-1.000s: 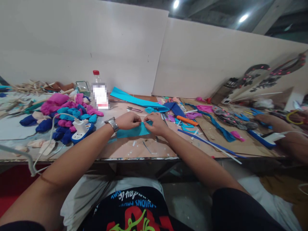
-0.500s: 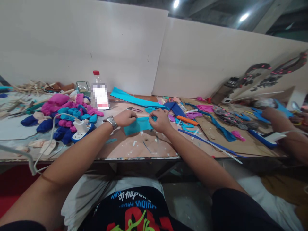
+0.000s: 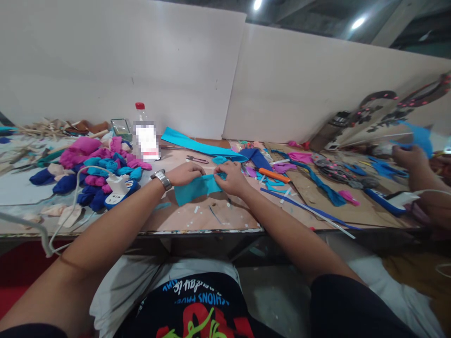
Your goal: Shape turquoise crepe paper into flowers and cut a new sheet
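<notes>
A short turquoise strip (image 3: pixel 194 189), of paper or cloth I cannot tell, is stretched between my two hands just above the table. My left hand (image 3: pixel 186 173), with a metal watch at the wrist, pinches its upper edge near the left part. At the right end, the fingers of my right hand (image 3: pixel 230 178) are closed on the strip, and their tips partly cover it. Behind my hands lie small red-handled thread snips (image 3: pixel 197 159), a crumpled turquoise piece (image 3: pixel 219 160) and a long turquoise band (image 3: pixel 200 144).
Crumpled pink and blue bundles (image 3: pixel 82 152), a power strip (image 3: pixel 121 191) and a bottle (image 3: pixel 144 136) stand left. To the right lie an orange cutter (image 3: pixel 274 175), scraps and a blue strip (image 3: pixel 303 205). A co-worker's hand (image 3: pixel 412 157) holds up a blue piece (image 3: pixel 421 141).
The turquoise strip has shifted slightly left and swung lower at its left end; my right hand has moved a little left with it. The co-worker's hand has risen, lifting a blue piece.
</notes>
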`<state>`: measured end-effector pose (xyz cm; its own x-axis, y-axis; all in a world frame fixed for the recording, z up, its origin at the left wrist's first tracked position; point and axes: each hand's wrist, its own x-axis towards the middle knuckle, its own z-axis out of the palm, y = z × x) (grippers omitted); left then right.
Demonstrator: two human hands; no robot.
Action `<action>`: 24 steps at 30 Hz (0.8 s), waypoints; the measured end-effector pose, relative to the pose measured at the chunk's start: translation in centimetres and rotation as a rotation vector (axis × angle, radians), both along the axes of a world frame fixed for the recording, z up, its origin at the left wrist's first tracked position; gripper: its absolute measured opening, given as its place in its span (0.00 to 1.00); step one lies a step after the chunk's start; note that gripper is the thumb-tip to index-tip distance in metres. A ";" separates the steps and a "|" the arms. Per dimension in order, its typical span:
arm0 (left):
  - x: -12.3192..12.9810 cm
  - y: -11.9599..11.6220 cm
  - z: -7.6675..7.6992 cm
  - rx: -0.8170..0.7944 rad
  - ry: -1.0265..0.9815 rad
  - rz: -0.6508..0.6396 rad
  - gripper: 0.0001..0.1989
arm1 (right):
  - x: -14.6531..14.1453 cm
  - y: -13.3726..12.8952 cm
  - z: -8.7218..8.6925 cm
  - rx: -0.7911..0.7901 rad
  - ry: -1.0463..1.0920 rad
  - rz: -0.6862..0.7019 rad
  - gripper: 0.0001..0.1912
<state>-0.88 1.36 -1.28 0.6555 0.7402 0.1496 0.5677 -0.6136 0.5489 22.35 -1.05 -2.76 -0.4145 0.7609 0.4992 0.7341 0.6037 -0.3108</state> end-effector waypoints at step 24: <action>-1.7 2.3 -1.2 -0.098 -0.091 0.229 0.13 | 2.3 2.4 0.1 0.032 0.104 -0.243 0.06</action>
